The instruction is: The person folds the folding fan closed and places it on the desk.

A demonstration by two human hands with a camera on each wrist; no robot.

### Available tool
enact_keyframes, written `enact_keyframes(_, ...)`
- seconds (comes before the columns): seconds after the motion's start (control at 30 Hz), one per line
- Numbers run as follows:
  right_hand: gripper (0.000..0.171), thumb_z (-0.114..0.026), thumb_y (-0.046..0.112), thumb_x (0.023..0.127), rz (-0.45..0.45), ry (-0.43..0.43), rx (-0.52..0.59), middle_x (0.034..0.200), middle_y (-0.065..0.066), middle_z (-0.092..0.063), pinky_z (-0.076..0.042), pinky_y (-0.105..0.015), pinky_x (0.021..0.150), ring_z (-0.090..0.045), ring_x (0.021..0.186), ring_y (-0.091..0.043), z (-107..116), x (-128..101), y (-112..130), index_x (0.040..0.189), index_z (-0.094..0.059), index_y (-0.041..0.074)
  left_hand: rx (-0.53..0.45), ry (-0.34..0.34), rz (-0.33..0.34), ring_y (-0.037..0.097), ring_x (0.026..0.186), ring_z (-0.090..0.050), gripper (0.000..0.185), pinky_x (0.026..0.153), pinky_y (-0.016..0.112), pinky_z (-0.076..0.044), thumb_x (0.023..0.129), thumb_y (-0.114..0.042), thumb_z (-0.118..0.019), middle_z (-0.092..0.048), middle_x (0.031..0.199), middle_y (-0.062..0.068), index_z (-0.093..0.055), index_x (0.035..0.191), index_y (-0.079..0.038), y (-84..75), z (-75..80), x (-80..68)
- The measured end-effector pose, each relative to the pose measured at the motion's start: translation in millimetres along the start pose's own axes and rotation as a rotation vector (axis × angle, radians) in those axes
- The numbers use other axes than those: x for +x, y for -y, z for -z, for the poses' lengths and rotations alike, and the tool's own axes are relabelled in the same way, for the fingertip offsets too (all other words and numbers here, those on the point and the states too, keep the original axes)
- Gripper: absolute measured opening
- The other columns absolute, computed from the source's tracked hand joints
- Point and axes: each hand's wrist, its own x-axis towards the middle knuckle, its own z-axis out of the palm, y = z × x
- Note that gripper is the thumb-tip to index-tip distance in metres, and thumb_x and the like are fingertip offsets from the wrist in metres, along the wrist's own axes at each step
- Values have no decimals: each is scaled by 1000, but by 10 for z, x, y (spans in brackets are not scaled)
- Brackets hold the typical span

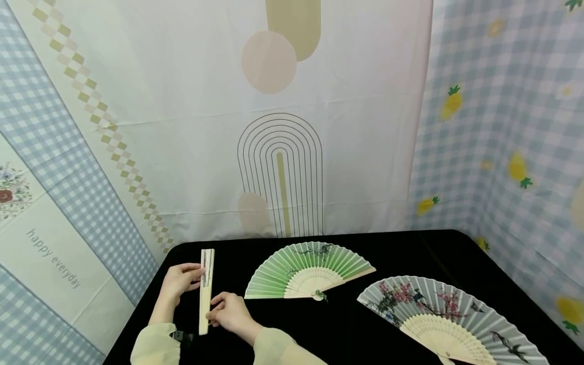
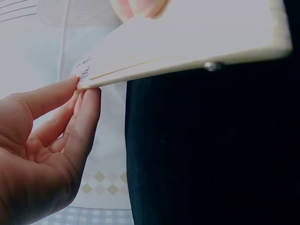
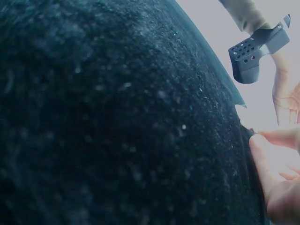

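A folded fan with pale ribs stands nearly lengthwise to me at the table's left side, some printed cloth showing between its sticks. My left hand pinches its upper part from the left, thumb on one face and fingers on the other in the left wrist view, where the fan looks washed out by light. Lower down, my right hand pinches the fan near its pivot end. At the right edge of the right wrist view, thumb and finger of the right hand meet on a pale end of the fan.
A spread green fan lies at the table's back middle. Nearer on the right lies a spread grey fan with blossoms and birds. Black cloth covers the table, and a printed curtain hangs behind it.
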Motion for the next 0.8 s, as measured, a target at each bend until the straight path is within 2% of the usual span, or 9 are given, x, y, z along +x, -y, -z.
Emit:
enact_keyframes(0.2, 18, -78, -6, 81, -3, 4, -38, 65, 0, -69, -55, -21, 48, -65, 51, -12, -16, 6, -22, 93, -69, 2, 50, 7, -3, 19, 82, -68, 36, 73, 34, -63, 98, -5, -65, -68, 102, 22, -58, 124, 19, 65, -8, 36)
enact_keyframes(0.5, 17, -77, -6, 80, 18, 26, -83, 65, 2, -69, -51, -18, 47, -64, 52, -8, -24, 6, -32, 94, -71, 2, 104, 34, 41, 15, 74, -66, 29, 67, 31, -62, 97, -2, -64, -67, 90, 16, -61, 115, 21, 173, 8, 71)
enact_keyframes(0.8, 15, -76, -6, 80, 44, 51, -85, 65, 3, -69, -50, -17, 47, -61, 51, -4, 21, 13, -70, 92, -72, 3, 100, 53, 59, 14, 72, -66, 29, 66, 29, -62, 97, -1, -63, -67, 87, 15, -60, 114, 22, 229, -24, 118)
